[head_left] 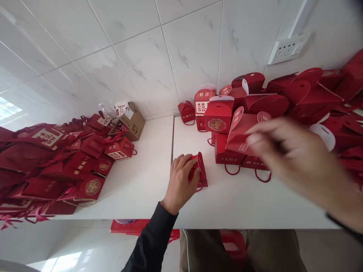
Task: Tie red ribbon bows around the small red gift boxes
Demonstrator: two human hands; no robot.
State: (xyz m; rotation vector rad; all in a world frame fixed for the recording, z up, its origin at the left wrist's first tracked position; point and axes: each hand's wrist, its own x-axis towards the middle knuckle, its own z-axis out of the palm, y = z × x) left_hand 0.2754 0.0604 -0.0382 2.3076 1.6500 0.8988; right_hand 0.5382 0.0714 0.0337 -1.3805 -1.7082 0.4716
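My left hand (183, 181) is closed around a small red gift box (203, 172) on the white table. One rounded flap of this box stands up, and a cord handle shows at its lower edge. On the right, my right hand (292, 151) is smeared by motion in front of a pile of similar boxes. The nearest of them is a tilted red gift box (241, 130) with raised flaps, just left of the fingertips. The blur hides whether those fingers hold anything.
A large heap of red boxes (85, 164) fills the table's left side, beside a brown carton (132, 122). More red boxes (306, 94) line the tiled wall at right, below a white power socket (288, 49). The white table (141, 189) ends just before my legs.
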